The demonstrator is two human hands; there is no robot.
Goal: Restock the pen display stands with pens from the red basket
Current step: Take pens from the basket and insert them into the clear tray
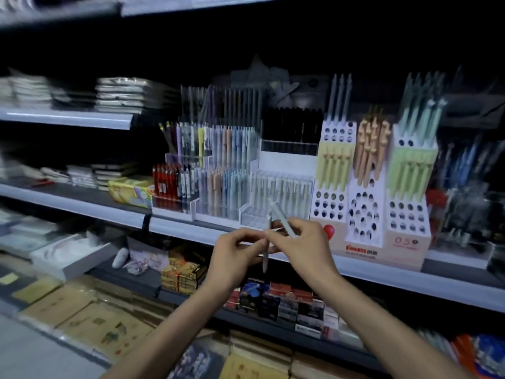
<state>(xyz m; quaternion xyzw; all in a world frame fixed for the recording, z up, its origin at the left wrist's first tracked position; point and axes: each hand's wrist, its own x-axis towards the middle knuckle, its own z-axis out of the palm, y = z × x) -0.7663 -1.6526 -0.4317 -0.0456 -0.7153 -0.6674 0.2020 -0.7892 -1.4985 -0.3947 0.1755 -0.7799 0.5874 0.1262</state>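
Dim shop aisle, stands on the middle shelf (191, 231). Left hand (235, 258) fingers pinch a pale pen (265, 259) upright; right hand (303, 242) grips a second pen (279, 214), tilted. Red basket is out of view. Suggest separating them and feeding one tip-down into the clear stand (252, 218). Packed pens (284, 188) crowd behind; the cardboard stand (363, 214) sits just right.

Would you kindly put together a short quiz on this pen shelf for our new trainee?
1. True or false: only the right hand holds pens.
2. The cardboard stand sits where relative to the clear tiered stand? A) to its left B) to its right C) on the shelf below
3. What colour are the cardboard stand's middle-tower pens?
Key: 1 false, the left hand pinches a pale pen too; 2 B; 3 peach.
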